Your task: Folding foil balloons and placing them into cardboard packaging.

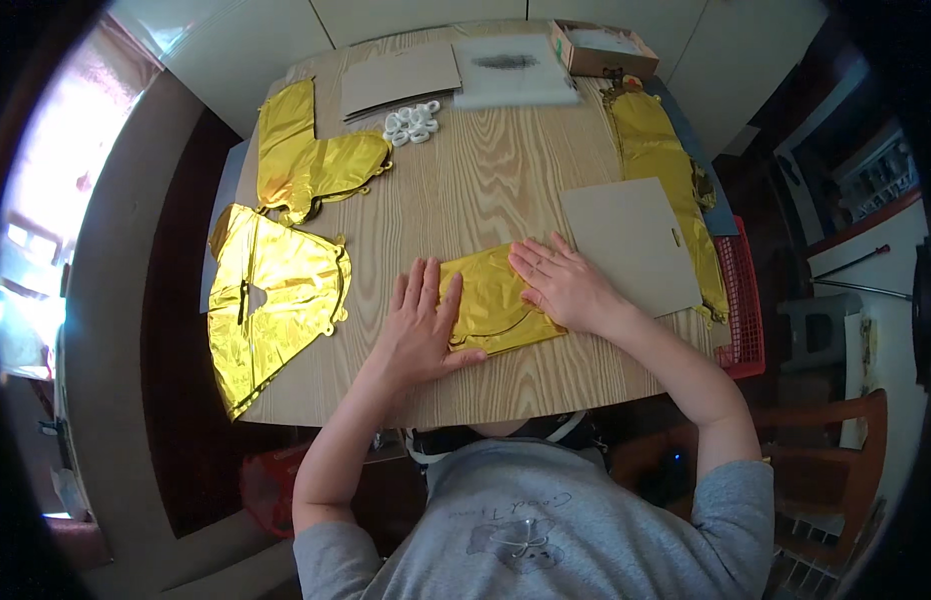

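A folded gold foil balloon (494, 300) lies flat on the wooden table in front of me. My left hand (423, 325) rests along its left edge, fingers stretched out and thumb over the near corner. Across its right side lies my right hand (566, 285), flat with the fingers extended. Beside that hand is a grey-beige cardboard sheet (636, 240) with a small slot near its right edge. Neither hand grips anything. Whatever lies beneath the palms is hidden.
Unfolded gold foil balloons (281, 300) lie at the left; another gold foil piece (656, 150) is at the right. Farther back are white rings (411, 122), stacked cardboard sheets (401, 78), clear plastic bags (514, 72) and an open cardboard box (606, 50). A red basket (744, 300) stands beyond the right edge.
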The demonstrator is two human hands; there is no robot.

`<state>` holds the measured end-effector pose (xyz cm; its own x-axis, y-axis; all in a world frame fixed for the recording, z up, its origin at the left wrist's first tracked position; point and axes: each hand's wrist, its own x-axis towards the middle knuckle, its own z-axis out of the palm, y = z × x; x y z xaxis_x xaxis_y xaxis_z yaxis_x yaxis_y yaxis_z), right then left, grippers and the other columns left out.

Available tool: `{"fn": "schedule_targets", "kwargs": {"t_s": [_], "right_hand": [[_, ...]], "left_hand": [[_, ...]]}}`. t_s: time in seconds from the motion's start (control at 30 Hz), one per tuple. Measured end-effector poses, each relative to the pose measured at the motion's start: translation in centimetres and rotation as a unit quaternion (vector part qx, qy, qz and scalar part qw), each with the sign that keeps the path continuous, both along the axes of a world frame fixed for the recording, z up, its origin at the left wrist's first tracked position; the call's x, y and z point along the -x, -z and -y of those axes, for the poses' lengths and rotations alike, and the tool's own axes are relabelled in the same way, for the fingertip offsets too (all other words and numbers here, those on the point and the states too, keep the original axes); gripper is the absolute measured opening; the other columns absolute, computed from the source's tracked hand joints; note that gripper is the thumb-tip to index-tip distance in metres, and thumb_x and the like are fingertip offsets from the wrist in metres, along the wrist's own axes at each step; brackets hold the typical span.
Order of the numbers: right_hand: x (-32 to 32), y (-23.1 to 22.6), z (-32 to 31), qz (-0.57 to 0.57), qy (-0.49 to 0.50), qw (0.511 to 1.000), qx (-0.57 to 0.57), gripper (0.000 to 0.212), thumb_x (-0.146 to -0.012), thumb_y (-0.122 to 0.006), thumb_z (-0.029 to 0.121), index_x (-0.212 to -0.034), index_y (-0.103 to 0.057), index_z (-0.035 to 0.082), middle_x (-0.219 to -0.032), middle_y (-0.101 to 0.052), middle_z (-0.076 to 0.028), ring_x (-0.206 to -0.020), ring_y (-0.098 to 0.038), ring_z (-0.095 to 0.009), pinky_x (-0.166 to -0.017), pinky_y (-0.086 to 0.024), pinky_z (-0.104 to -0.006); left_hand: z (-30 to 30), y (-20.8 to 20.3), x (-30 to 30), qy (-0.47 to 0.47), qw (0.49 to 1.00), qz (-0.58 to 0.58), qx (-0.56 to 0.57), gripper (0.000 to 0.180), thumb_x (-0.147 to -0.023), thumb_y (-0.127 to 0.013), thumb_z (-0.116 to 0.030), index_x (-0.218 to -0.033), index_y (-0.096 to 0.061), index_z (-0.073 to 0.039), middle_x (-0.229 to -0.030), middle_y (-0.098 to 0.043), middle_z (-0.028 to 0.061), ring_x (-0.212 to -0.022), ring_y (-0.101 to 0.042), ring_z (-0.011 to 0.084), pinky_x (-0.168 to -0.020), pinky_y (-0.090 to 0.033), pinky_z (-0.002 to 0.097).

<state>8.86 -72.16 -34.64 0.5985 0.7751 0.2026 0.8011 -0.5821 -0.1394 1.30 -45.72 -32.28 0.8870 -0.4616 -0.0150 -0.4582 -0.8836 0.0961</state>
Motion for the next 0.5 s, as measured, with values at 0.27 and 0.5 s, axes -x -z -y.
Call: {"fn": "schedule_targets", "kwargs": {"t_s": [0.27, 0.5], "right_hand": [[-0.2, 0.0, 0.0, -0.003, -0.002, 1.0, -0.011, 0.053, -0.096, -0.052, 0.034, -0.136, -0.049, 0.001, -0.145, -0.046, -0.012, -0.138, -0.038, -0.023, -0.117, -0.021, -0.0473], [-0.1, -0.1, -0.1, 0.03, -0.008, 0.999, -0.013, 0.05, -0.094, -0.055, 0.033, -0.132, -0.053, 0.001, -0.14, -0.051, -0.012, -0.133, -0.044, -0.025, -0.114, -0.027, -0.0489]], "left_hand": [[-0.3, -1.1, 0.0, -0.063, 0.997, 0.051, 0.002, 0.106, -0.082, -0.047, -0.073, -0.145, -0.025, 0.01, -0.15, -0.025, 0.0323, -0.143, -0.019, 0.0427, -0.114, -0.012, 0.0601], [7.0, -0.1, 1.8, 0.003, 0.997, 0.066, 0.042, 0.104, -0.079, -0.05, -0.073, -0.14, -0.036, 0.01, -0.145, -0.032, 0.0329, -0.136, -0.025, 0.0534, -0.11, -0.021, 0.0619]]}}
